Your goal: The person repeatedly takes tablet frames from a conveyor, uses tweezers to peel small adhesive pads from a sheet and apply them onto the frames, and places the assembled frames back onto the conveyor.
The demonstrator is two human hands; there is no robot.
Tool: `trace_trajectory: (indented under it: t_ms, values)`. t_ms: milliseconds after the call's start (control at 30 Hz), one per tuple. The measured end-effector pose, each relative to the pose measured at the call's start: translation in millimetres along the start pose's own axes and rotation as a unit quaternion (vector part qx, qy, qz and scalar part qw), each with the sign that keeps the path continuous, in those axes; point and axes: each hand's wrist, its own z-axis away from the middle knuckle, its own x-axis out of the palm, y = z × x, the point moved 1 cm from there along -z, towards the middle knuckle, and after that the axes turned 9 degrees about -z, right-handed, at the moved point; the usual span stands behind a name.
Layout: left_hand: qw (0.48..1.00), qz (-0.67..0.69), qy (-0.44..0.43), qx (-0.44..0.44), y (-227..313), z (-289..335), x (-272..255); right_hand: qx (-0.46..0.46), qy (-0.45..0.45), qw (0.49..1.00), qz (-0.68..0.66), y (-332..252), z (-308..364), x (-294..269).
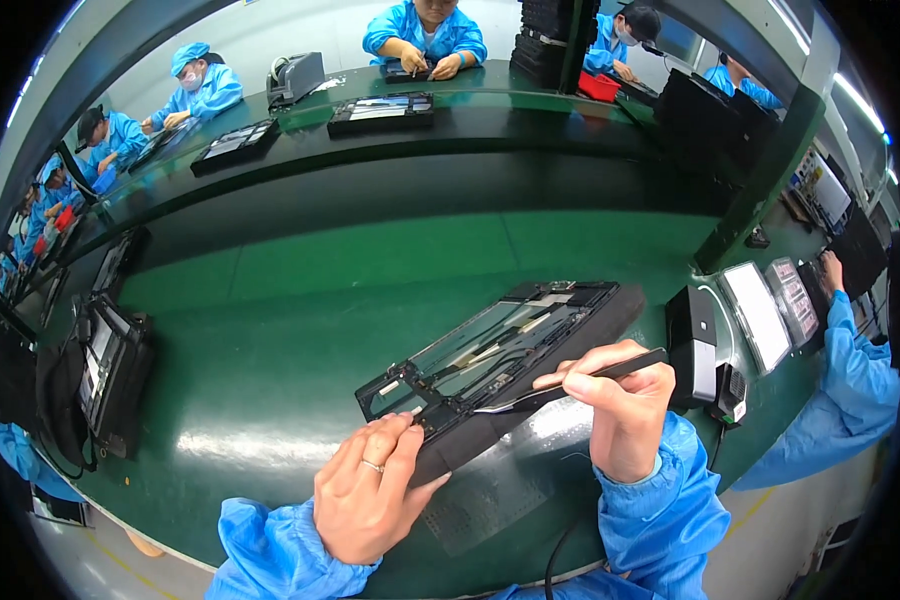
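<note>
Lying tilted across the middle of the green bench [300,300], the opened laptop chassis [500,360] rests in a black foam cradle [470,445], its inner side up, with a glassy panel and flat ribbon strips showing. Your left hand [370,495] steadies the near corner: its fingers [395,440] press together on the chassis edge, pinching nothing, with a ring on one finger. Your right hand [620,410] is closed on a pair of black tweezers [570,385], held like a pen; the tips reach leftward to the chassis's near edge, just beside your left fingertips. Whether the tips hold anything is too small to tell. A perforated grey mat [480,505] lies on the bench under the cradle's near end.

To your right stand a black box-shaped device [692,345] and, beyond it, two tilted flat panels [770,310]. A co-worker's blue sleeve [850,370] reaches in at the far right. At your left, further black cradles with chassis [110,365] sit stacked at the bench edge. Across the raised shelf [450,120] lie more chassis [380,112], and other people in blue coats [425,30] work on the far side.
</note>
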Motion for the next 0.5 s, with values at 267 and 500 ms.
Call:
trace_trajectory:
  t_ms: [267,500]
  values:
    - [1.000,0.017,-0.018,-0.005,0.4,0.4,-1.3,-0.016,-0.034,0.999,-0.024,2.7,0.6,-3.8]
    - [1.000,0.015,-0.024,-0.010,0.7,-0.1,-2.7,-0.039,-0.042,0.998,-0.028,5.2,0.4,-3.0]
